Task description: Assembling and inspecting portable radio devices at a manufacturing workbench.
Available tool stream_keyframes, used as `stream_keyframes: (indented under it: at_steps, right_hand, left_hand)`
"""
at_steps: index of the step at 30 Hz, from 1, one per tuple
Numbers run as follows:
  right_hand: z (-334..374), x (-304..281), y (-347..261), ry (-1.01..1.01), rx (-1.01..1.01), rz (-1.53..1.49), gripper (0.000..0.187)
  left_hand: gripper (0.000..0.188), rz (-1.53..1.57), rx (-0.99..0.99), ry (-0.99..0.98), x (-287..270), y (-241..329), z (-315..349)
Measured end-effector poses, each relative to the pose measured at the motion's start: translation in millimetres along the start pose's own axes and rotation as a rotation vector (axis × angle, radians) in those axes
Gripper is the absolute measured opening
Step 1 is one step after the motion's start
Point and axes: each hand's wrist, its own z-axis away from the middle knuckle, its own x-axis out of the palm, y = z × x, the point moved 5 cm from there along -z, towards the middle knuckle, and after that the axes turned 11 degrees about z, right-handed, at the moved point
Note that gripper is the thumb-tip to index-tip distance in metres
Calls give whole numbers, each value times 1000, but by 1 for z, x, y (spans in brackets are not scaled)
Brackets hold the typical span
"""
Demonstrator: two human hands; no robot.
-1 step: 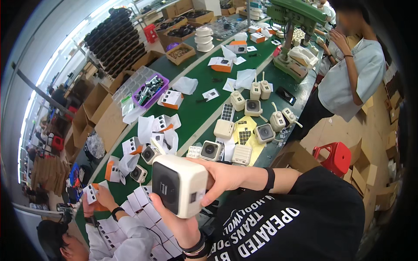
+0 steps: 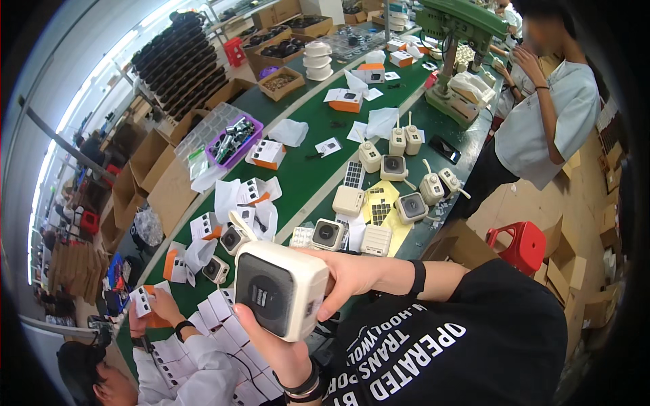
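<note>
A cream, rounded-cube portable speaker (image 2: 279, 291) with a dark round-grilled front is held up between my two hands. My left hand (image 2: 283, 352) grips it from below, with the thumb along the lower edge of the front. On the other side my right hand (image 2: 355, 276) closes round the back, its thumb on the side face; some of its fingers are hidden. A cream loop strap (image 2: 240, 224) shows just above the speaker. Behind it on the bench stand similar small speakers, among them one with a square dark front (image 2: 328, 234) and one lying on its back (image 2: 376, 241).
A co-worker at the lower left holds an orange-and-white box (image 2: 143, 302) beside several white boxes (image 2: 215, 308). Across the green bench (image 2: 305, 169) lie opened boxes, a purple tray (image 2: 235, 140) of metal parts and yellow sheets (image 2: 389, 211). A green drill press (image 2: 450, 81) stands beyond, near another person.
The speaker has tipped and turned slightly in my hands, so its front faces upward more and its side shows less. Both hands keep their grip.
</note>
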Motion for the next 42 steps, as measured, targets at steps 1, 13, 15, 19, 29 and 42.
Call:
stream_keyframes:
  at_steps: [1,13,15,19,29,42]
  right_hand:
    - [0,-1,1,-72,6,12,99]
    - [2,-9,4,-192,63,180,105]
    - [0,-2,-9,-254,-31,329,105]
    - [8,5,-24,126,-290,722,101]
    - [23,30,-46,319,-427,1532,92]
    - [16,-42,-42,420,-88,900,80]
  left_hand:
    - [52,-109,73,-8,6,4,5]
    - [57,-270,305,-119,16,11,14]
    - [58,-216,181,-121,14,5,11]
    - [58,-243,3,-95,-20,-19,-11]
    - [66,10,-150,-147,-34,-39,-6]
    - [72,-66,-69,-103,-30,-46,-32]
